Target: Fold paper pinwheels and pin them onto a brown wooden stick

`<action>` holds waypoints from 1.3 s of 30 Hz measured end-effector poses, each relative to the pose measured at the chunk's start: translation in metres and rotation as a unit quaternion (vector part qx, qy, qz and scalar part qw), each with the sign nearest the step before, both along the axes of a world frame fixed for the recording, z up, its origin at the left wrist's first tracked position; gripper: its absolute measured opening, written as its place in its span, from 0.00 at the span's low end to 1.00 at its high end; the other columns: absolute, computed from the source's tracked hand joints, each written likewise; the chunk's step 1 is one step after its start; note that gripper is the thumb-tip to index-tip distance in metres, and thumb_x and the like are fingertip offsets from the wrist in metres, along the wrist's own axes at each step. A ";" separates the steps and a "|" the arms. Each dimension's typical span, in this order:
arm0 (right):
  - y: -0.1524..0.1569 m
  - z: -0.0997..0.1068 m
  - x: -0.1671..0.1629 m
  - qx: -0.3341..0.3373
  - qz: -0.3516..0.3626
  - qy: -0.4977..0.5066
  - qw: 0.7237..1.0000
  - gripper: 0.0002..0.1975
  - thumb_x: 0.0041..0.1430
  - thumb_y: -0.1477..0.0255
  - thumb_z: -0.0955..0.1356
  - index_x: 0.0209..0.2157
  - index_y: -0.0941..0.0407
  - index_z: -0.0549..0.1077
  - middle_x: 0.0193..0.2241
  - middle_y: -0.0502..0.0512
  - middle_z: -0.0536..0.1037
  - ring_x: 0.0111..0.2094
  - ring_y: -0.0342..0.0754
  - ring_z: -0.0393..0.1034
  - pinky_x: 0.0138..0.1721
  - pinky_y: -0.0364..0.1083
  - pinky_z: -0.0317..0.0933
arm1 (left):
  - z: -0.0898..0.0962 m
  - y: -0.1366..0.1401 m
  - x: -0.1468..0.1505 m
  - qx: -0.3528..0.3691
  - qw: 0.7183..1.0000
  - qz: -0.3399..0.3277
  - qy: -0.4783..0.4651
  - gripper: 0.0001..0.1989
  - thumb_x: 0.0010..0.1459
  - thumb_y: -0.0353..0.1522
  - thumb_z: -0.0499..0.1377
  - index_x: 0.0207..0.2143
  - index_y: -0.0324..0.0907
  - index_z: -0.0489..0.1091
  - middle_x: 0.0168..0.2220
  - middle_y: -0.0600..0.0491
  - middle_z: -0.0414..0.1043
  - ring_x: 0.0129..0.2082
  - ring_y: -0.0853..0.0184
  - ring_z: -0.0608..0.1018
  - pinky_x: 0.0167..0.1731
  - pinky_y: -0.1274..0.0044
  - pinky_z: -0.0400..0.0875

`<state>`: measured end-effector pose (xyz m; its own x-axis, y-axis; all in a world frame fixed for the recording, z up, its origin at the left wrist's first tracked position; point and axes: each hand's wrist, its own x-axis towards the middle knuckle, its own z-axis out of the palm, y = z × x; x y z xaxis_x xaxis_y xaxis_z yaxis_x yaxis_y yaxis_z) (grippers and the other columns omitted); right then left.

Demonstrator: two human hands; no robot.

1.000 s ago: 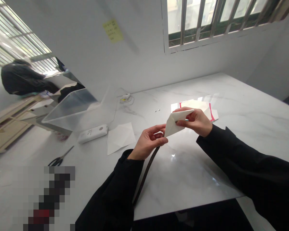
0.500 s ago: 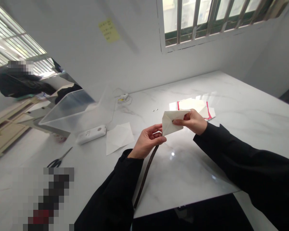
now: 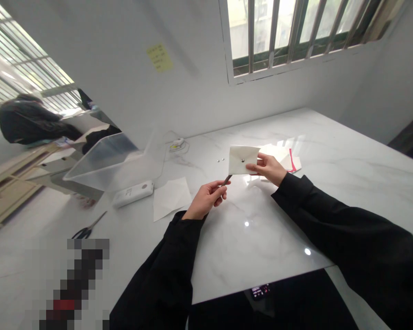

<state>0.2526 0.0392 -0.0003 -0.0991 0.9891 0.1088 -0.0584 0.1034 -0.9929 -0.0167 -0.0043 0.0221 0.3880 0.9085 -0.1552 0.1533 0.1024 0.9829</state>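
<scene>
My right hand [image 3: 268,168] pinches the right edge of a small cream envelope [image 3: 237,160], held up above the table. A small dark, shiny stud [image 3: 242,160] sits near the middle of its face, where the flap comes to a point. Just below and left of it, my left hand [image 3: 209,197] is closed on a thin dark brown strip [image 3: 227,179]. The strip's upper end meets the envelope's lower left corner; whether it is attached I cannot tell.
Beyond my right hand lie cream papers with a red edge [image 3: 291,160]. Two tiny shiny pieces [image 3: 220,160] rest near the middle. To the left are a folded white sheet [image 3: 172,198], a white oblong device [image 3: 133,193], scissors [image 3: 89,227] and a clear plastic bin [image 3: 99,160].
My left hand has come off the envelope's lower left corner and now grips the dark strip just below. The stud is uncovered as my right thumb has shifted toward the edge.
</scene>
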 end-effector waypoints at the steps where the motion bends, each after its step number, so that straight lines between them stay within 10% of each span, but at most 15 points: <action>1: 0.000 0.000 0.002 0.034 -0.017 -0.050 0.998 0.42 0.46 0.53 0.80 0.58 0.57 0.72 0.38 0.60 0.84 0.38 0.55 0.79 0.42 0.55 0.75 | -0.002 0.002 0.000 0.003 1.000 0.022 0.004 0.27 0.57 0.45 0.67 0.53 0.36 0.77 0.26 0.56 0.68 0.19 0.76 0.61 0.21 0.79 0.53; 13: -0.012 0.022 0.012 0.209 -0.104 -0.324 0.917 0.41 0.66 0.54 0.67 0.72 0.60 0.58 0.26 0.50 0.78 0.23 0.47 0.68 0.34 0.47 0.65 | 0.000 0.002 -0.005 0.159 0.969 0.110 0.152 0.23 0.58 0.42 0.61 0.51 0.39 0.81 0.27 0.55 0.68 0.24 0.72 0.65 0.26 0.78 0.60; 16: -0.008 0.017 0.014 0.165 -0.071 -0.395 0.901 0.26 0.71 0.55 0.62 0.52 0.59 0.82 0.23 0.52 0.78 0.26 0.48 0.71 0.36 0.47 0.63 | 0.001 0.001 -0.005 0.153 0.971 0.115 0.140 0.24 0.57 0.42 0.63 0.51 0.38 0.80 0.26 0.56 0.67 0.23 0.72 0.64 0.25 0.78 0.59; 20: -0.004 0.010 0.014 0.088 -0.017 -0.461 0.883 0.26 0.72 0.58 0.61 0.30 0.56 0.85 0.19 0.54 0.76 0.27 0.49 0.73 0.38 0.46 0.61 | 0.000 0.004 -0.007 0.128 0.981 0.124 0.077 0.23 0.57 0.41 0.63 0.51 0.38 0.80 0.25 0.56 0.66 0.23 0.72 0.63 0.24 0.80 0.58; 25: -0.007 0.010 0.012 0.144 -0.081 -0.429 0.888 0.22 0.69 0.60 0.65 0.55 0.57 0.79 0.22 0.51 0.78 0.26 0.49 0.71 0.35 0.46 0.59 | -0.001 0.005 -0.007 0.110 0.985 0.120 0.054 0.24 0.57 0.42 0.63 0.51 0.37 0.79 0.25 0.57 0.64 0.23 0.73 0.63 0.23 0.80 0.57; 29: -0.011 0.015 0.011 0.163 -0.100 -0.387 0.902 0.40 0.64 0.62 0.69 0.73 0.57 0.57 0.26 0.48 0.80 0.26 0.49 0.71 0.37 0.46 0.62 | 0.000 0.004 -0.006 0.125 0.982 0.115 0.077 0.23 0.56 0.41 0.64 0.50 0.37 0.80 0.25 0.57 0.66 0.23 0.73 0.64 0.24 0.80 0.58; 33: -0.012 0.019 0.011 0.126 -0.059 -0.465 0.874 0.18 0.61 0.60 0.69 0.44 0.55 0.84 0.25 0.52 0.80 0.28 0.48 0.71 0.35 0.46 0.59 | 0.000 0.004 -0.008 0.134 0.981 0.115 0.085 0.23 0.55 0.41 0.65 0.50 0.38 0.80 0.25 0.57 0.66 0.22 0.73 0.64 0.23 0.80 0.58; 35: -0.012 0.019 0.011 0.107 -0.033 -0.497 0.860 0.18 0.61 0.59 0.68 0.26 0.56 0.82 0.23 0.54 0.78 0.26 0.47 0.68 0.32 0.46 0.56 | 0.000 0.006 -0.008 0.128 0.982 0.125 0.065 0.23 0.55 0.41 0.66 0.49 0.37 0.80 0.25 0.57 0.66 0.22 0.74 0.64 0.23 0.80 0.57; 39: -0.012 0.016 0.009 0.121 -0.029 -0.493 0.861 0.17 0.60 0.62 0.68 0.22 0.56 0.78 0.21 0.52 0.75 0.23 0.44 0.63 0.31 0.46 0.54 | 0.005 0.008 -0.008 0.080 0.985 0.154 -0.017 0.23 0.53 0.39 0.67 0.49 0.36 0.78 0.23 0.58 0.63 0.21 0.75 0.62 0.20 0.81 0.52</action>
<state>0.2618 0.0272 0.0161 -0.2131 0.9555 0.2041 0.8134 0.2892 -0.5048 -0.0248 0.0035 0.0267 0.0931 0.9956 0.0071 0.1053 -0.0169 0.9943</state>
